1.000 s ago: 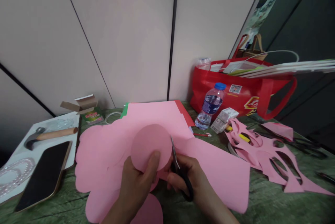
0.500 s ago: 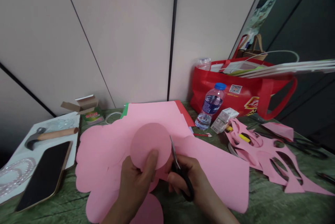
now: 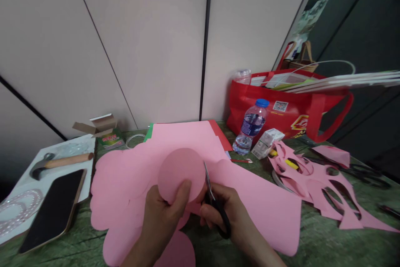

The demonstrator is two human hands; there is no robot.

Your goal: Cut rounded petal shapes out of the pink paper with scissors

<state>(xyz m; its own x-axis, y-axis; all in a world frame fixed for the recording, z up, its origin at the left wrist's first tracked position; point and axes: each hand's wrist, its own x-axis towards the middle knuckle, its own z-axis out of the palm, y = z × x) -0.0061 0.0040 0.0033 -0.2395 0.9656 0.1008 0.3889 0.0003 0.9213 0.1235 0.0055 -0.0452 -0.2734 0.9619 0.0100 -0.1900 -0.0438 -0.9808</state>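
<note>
A round pink paper disc is pinched in my left hand, the thumb lying on its lower face. In my right hand are black-handled scissors, fingers through the loops. Their blades point up and away along the disc's right edge; whether they touch the paper I cannot tell. Beneath both hands lie more pink sheets: scallop-edged pieces on the left and a larger sheet with rounded corners on the right.
Pink offcuts lie at the right, near a water bottle, a small white box and a red bag. On the left are a hammer, a phone, bead strings and an opened box.
The disc and my left hand have shifted very slightly to the right. The larger pink sheet on the right also sits a little further right. My grip on the scissors looks the same.
</note>
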